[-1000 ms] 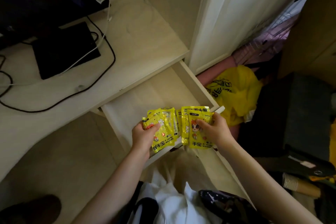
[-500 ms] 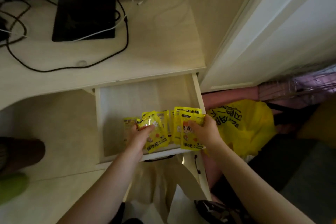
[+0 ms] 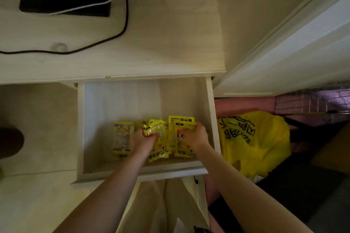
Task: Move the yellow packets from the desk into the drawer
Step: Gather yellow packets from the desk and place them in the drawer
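Under your fingers: both hands, left hand (image 3: 143, 141) and right hand (image 3: 197, 138), grip yellow packets (image 3: 161, 138) above the drawer (image 3: 80, 128).
Risk: bunched packets snag the front wall.

One open drawer (image 3: 121, 100), two hands, several overlapping yellow packets (image 3: 123, 138), exact count unclear
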Demonstrator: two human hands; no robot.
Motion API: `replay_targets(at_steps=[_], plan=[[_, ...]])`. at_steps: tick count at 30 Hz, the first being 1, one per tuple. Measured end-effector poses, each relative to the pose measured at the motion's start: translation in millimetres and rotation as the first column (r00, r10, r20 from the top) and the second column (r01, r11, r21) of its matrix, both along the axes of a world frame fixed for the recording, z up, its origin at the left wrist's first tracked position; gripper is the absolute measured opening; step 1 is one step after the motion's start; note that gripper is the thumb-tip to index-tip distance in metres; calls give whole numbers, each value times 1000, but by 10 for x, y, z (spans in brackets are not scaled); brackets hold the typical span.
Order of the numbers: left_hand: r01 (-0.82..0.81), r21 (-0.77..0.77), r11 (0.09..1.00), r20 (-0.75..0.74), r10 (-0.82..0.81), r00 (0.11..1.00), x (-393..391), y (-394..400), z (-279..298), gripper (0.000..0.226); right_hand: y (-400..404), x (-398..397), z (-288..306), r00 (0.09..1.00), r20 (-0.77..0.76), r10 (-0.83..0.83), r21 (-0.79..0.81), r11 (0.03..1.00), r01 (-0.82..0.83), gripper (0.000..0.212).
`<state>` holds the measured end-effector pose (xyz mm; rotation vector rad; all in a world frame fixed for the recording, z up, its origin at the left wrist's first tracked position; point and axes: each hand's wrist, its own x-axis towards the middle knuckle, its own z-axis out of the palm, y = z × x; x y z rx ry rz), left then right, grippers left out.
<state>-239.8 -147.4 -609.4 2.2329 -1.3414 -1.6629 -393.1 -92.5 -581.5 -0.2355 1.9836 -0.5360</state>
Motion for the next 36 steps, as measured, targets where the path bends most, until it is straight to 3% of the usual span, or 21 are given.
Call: replay_targets(at_steps=[8, 13, 16, 18, 20, 24, 31, 36], plan=[[56, 22, 998, 43, -57, 997, 121, -52, -216, 18, -6, -45, -228, 996, 82, 37, 57, 997, -42, 6], [101, 19, 995, 89, -102, 991, 224, -69, -228, 26, 0, -101, -238, 993, 38, 116, 68, 991, -118, 27], [158, 3, 988, 91, -157, 983, 286, -75, -220, 19, 39, -119, -210, 983, 18, 182, 125, 975, -183, 32], [188, 2, 982, 94, -187, 978, 349, -78, -215, 12, 82, -133, -193, 975, 4, 224, 185, 958, -221, 27], [187, 5, 982, 86, -187, 979, 410, -78, -157, 19, 123, -118, -134, 973, -19, 232, 220, 950, -222, 17], [167, -28, 986, 129, -162, 978, 528, -68, 54, 31, 228, -54, 56, 970, -37, 242, 182, 956, -231, 17], [188, -156, 970, 126, -169, 978, 788, 62, 482, 25, 425, 65, 482, 921, -113, 374, 90, 927, -365, 6], [219, -319, 922, 128, -186, 974, 876, 277, 706, 19, 524, 156, 682, 862, -173, 477, 23, 877, -480, 34]])
